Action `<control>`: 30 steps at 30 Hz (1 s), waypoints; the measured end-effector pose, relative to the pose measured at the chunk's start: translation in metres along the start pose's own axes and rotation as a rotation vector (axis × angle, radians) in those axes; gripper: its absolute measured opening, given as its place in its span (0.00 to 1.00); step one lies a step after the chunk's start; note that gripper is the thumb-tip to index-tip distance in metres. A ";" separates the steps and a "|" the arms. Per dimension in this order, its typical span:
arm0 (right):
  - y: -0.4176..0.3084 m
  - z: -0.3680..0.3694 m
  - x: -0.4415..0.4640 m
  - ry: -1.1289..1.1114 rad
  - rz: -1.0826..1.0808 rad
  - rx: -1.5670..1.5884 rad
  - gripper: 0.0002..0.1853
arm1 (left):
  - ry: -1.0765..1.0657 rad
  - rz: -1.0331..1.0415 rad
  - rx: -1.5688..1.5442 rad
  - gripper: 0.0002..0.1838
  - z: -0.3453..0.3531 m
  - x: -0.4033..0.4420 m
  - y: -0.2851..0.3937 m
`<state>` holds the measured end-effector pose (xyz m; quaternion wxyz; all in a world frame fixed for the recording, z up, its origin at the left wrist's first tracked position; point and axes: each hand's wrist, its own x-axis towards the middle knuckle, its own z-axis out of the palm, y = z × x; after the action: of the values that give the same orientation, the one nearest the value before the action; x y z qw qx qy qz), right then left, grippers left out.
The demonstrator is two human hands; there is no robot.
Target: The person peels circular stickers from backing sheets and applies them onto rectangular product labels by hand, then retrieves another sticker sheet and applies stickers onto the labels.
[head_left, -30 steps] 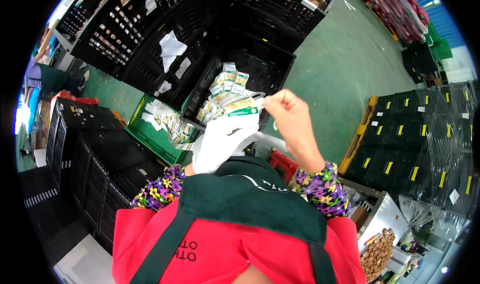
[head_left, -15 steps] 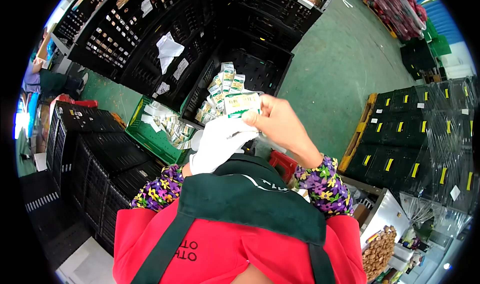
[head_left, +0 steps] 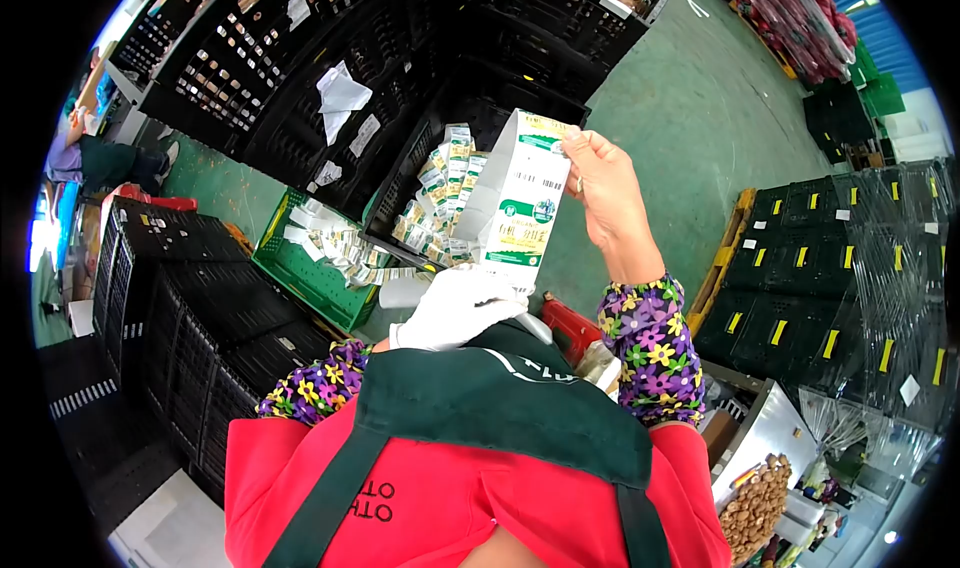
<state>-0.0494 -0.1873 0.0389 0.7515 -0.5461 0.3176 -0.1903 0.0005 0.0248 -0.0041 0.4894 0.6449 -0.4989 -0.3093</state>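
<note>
A printed card sleeve [head_left: 527, 203], white and green with a barcode and lettering, is stretched upright in front of me, its pale inner side showing at the left. My bare right hand [head_left: 605, 178] pinches its upper right corner between thumb and fingers. My left hand [head_left: 455, 308], in a white glove, is closed at the sleeve's lower end. Beyond it, a black crate [head_left: 480, 108] holds many similar small printed cards [head_left: 437, 193] in a loose pile. To the left, a green crate [head_left: 330, 308] contains more printed packaging and white slips.
Tall stacked black crates [head_left: 240, 78] with paper tags stand ahead. More black crates [head_left: 220, 313] are stacked at left. Wrapped crates [head_left: 800, 258] stand on a pallet at right. A red object [head_left: 572, 330] is close to my body. Another person [head_left: 100, 163] works at far left.
My right hand has moved up and right, drawing the sleeve out to full length. My left gloved hand has dropped slightly and stays near my apron.
</note>
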 end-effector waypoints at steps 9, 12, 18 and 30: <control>0.016 0.021 -0.060 -0.038 -0.151 -0.292 0.10 | 0.243 -0.156 -0.161 0.09 -0.011 0.007 0.011; 0.024 0.027 -0.059 -0.058 -0.236 -0.240 0.09 | 0.233 -0.091 -0.027 0.09 -0.011 0.007 0.013; 0.022 0.024 -0.056 -0.112 -0.364 -0.668 0.08 | 0.262 0.157 0.159 0.10 -0.011 0.008 0.003; -0.009 0.017 -0.021 -0.197 -0.040 0.013 0.09 | -0.050 0.108 0.275 0.11 -0.006 -0.001 -0.011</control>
<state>-0.0529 -0.1651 0.0564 0.7787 -0.5634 0.2301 -0.1526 0.0090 0.0282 -0.0131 0.3996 0.6702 -0.5827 -0.2273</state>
